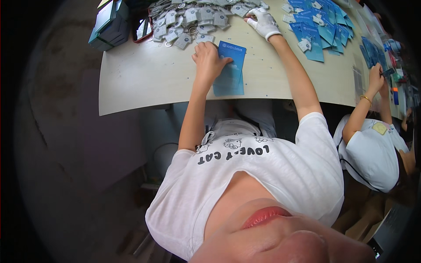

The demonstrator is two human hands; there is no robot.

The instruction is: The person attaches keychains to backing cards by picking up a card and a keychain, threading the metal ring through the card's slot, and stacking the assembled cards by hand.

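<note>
My bare left hand (207,60) rests on the table with its thumb stretched across a blue printed card (230,68). Its fingers lie left of the card, beside the near edge of a key ring pile, apart from the thumb. The blue piece looks like two overlapping layers, slightly fanned at the lower end. In a white glove with bare fingertips, my right hand (264,25) reaches to the right edge of the heap of white tag key rings (193,17). Its fingertips are bent together there; whatever they pinch is too small to make out.
Blue cards with white tags (311,39) lie spread at the right. Stacked dark boxes (107,28) and a phone in a red case (142,28) stand at the far left. A co-worker's hand (376,76) handles blue cards at the right. The pale table (149,83) curves along its near edge.
</note>
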